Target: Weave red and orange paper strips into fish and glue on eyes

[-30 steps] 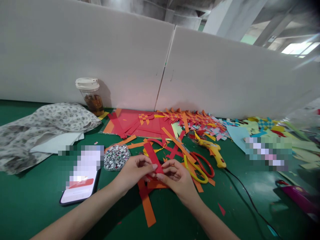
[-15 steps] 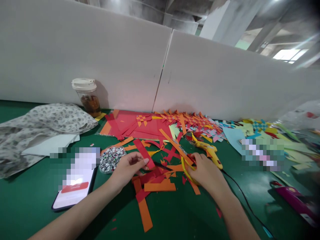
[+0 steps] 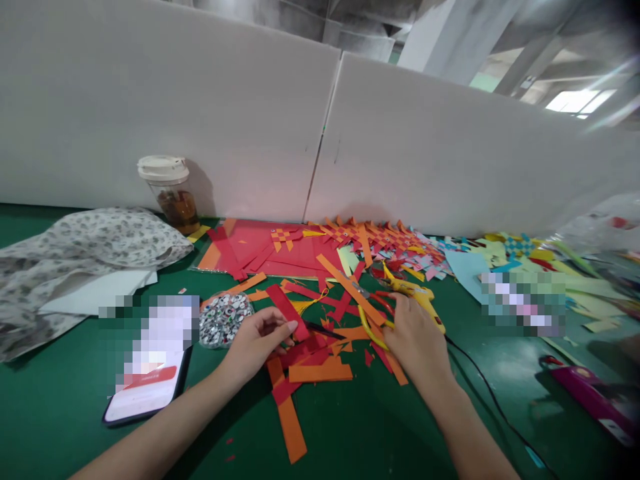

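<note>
My left hand [image 3: 257, 341] pinches a red paper strip [image 3: 286, 308] between thumb and fingers, its free end tilted up and to the left. My right hand [image 3: 419, 340] is closed at the red and yellow handles of a pair of scissors [image 3: 369, 325], with the fingertips partly hidden. The scissors' blades point away to the left, partly behind a long orange strip [image 3: 357, 297]. Under and between the hands lie loose red and orange strips, including a short orange strip [image 3: 320, 372]. A dark, thin-pointed tool [image 3: 325, 331] lies just right of my left hand.
A bag of googly eyes [image 3: 225, 321] and a phone [image 3: 150, 373] lie left. Behind are red sheets [image 3: 310, 257] and woven paper fish [image 3: 283, 237]. A yellow glue gun [image 3: 425, 303] with a cord stands right, near a purple tool [image 3: 593, 397]. A lidded cup [image 3: 173, 193] stands back left.
My right hand has shifted slightly up and right, and the scissors' red handle shows more, swung away from the yellow one. My left hand stays nearly still with the red strip.
</note>
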`<control>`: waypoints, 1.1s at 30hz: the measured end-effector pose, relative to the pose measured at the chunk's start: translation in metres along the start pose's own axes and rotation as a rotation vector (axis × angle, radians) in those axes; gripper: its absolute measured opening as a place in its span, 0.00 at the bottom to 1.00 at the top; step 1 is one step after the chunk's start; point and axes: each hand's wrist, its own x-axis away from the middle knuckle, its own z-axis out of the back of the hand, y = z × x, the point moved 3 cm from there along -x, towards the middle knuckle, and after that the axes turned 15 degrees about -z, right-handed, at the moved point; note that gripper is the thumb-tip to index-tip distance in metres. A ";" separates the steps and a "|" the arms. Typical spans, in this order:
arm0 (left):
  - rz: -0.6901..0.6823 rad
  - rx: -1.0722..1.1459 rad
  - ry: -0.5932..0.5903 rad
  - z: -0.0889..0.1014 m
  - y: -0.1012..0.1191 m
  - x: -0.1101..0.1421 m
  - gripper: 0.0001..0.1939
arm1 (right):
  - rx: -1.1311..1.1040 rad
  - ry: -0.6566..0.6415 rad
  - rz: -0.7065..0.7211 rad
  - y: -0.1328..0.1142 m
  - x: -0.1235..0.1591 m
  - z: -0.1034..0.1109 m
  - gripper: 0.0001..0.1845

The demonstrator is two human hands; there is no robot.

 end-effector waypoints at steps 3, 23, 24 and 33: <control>-0.010 -0.010 -0.001 0.000 -0.001 0.001 0.11 | -0.082 0.153 0.049 -0.001 0.000 0.007 0.29; -0.019 -0.020 -0.012 -0.002 0.005 0.001 0.11 | -0.099 0.187 -0.163 0.006 0.002 0.018 0.31; -0.019 -0.019 -0.012 -0.002 0.004 0.001 0.11 | -0.171 0.175 -0.194 0.006 0.001 0.016 0.32; -0.010 0.018 0.015 -0.001 0.003 0.001 0.12 | -0.924 -0.244 -0.127 -0.015 0.013 0.002 0.29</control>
